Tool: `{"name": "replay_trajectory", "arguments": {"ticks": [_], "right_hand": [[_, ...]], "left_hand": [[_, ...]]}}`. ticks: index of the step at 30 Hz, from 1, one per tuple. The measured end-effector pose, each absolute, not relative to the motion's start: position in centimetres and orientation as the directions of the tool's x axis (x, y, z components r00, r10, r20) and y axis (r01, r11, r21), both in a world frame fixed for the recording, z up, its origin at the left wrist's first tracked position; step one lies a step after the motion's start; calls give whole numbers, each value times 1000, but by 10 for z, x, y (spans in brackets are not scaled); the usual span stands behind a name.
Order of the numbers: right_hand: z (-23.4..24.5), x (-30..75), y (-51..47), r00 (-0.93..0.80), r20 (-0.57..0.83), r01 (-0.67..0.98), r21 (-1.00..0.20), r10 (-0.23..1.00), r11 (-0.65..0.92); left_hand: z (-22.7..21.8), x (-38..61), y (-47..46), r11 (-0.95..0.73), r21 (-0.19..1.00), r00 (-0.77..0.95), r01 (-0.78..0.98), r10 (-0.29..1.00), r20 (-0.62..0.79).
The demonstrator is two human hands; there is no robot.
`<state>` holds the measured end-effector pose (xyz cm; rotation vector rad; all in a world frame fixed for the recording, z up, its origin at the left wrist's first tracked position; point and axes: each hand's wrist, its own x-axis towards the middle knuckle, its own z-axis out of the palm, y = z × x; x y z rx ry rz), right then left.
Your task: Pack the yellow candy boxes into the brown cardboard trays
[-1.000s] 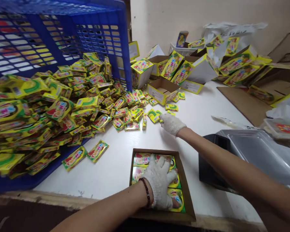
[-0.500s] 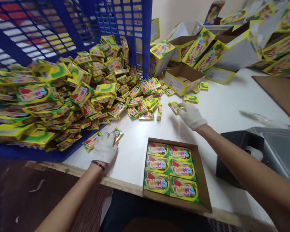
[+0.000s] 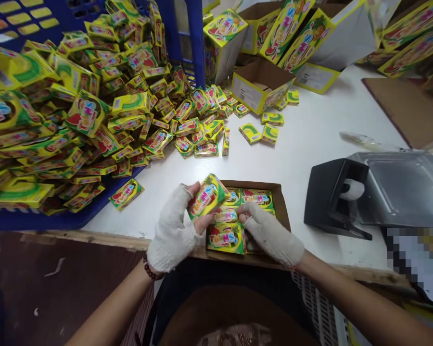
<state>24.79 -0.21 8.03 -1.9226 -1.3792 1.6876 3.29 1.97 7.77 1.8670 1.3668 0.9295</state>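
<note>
While a pack (image 3: 207, 197) is held tilted above the left edge of the carton (image 3: 284, 204), clamped between thumb and fingers of the left hand (image 3: 173, 228), the right hand (image 3: 272, 235) reaches into the carton, fingers bent over the rows (image 3: 226, 239) lying there face up; whether it grips anything I cannot tell. One loose pack (image 3: 126, 194) lies to the left on the white table (image 3: 306, 132), beside a blue basket (image 3: 81, 217) spilling a heap (image 3: 130, 108) of others. Right of the carton stands a black holder (image 3: 323, 197), near a clear lid (image 3: 404, 185).
</note>
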Motion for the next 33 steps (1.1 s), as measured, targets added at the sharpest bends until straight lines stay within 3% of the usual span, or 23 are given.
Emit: {"name": "replay_trajectory", "arguments": {"ticks": [6, 10, 13, 17, 20, 22, 25, 28, 30, 32, 33], "right_hand": [[79, 261, 2, -295, -512, 715, -678, 806, -169], [68, 273, 7, -496, -369, 697, -709, 786, 107], [64, 279, 10, -497, -377, 651, -757, 781, 48], [74, 279, 9, -322, -448, 670, -730, 834, -134], [81, 273, 7, -358, -383, 751, -660, 851, 19], [79, 268, 2, -456, -368, 775, -612, 810, 158], [65, 264, -8, -563, -274, 751, -563, 780, 344], [50, 264, -15, -624, -125, 715, -490, 771, 499], [49, 265, -14, -655, -74, 690, -463, 752, 556], [56, 266, -5, -658, -37, 674, -473, 752, 567], [61, 266, 4, -636, -18, 680, -486, 772, 549]], "left_hand": [[83, 35, 5, -392, 784, 430, 481, 885, 179], [90, 35, 6, -566, 733, 641, 378, 731, 234], [91, 41, 11, -679, 597, 783, 426, 607, 133], [90, 49, 12, -739, 394, 821, 546, 566, -77], [89, 50, 2, -762, 346, 827, 547, 556, -82], [88, 47, -5, -760, 404, 830, 509, 558, 4], [78, 30, -3, -699, 536, 710, 474, 663, 237], [63, -16, 23, -483, 499, 356, 720, 874, 332], [55, -55, 44, -176, 296, 115, 939, 971, 210], [48, -90, 59, 138, -9, -138, 990, 990, 13], [44, -103, 64, 181, -41, -182, 983, 983, -16]]}}
